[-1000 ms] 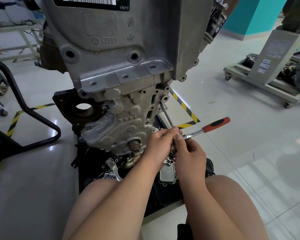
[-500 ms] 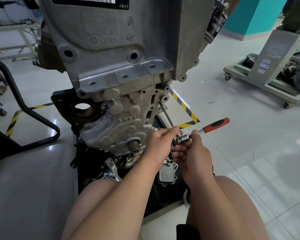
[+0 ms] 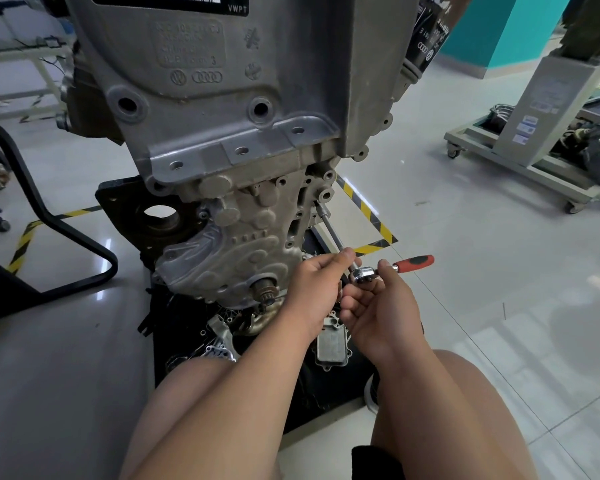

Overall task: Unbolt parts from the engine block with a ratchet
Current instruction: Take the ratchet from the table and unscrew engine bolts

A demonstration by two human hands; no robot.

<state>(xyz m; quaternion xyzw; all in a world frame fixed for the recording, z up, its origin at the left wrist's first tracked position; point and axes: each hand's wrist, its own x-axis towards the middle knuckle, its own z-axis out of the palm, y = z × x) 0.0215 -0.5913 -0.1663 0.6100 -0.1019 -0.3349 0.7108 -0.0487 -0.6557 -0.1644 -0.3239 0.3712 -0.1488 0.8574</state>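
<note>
A grey cast engine block [image 3: 243,140] stands upright in front of me. A ratchet [image 3: 362,273] with a red-and-black handle [image 3: 414,263] sits on a long extension bar [image 3: 331,230] that runs up to a bolt hole at the block's lower right corner. My left hand [image 3: 314,292] pinches the extension bar just below the ratchet head. My right hand [image 3: 378,310] grips the ratchet at the head, thumb laid over the neck toward the handle, fingers curled underneath.
Loose removed parts, among them a finned metal cooler [image 3: 331,344], lie on a black mat [image 3: 187,323] under the block. A black chair frame [image 3: 59,233] stands left. A wheeled stand [image 3: 520,161] is at the right. My bare knees are below.
My right hand has shifted from pinching the ratchet head to wrapping round it, thumb sliding up over the neck. The ratchet handle stays pointing right. My left hand keeps its hold.
</note>
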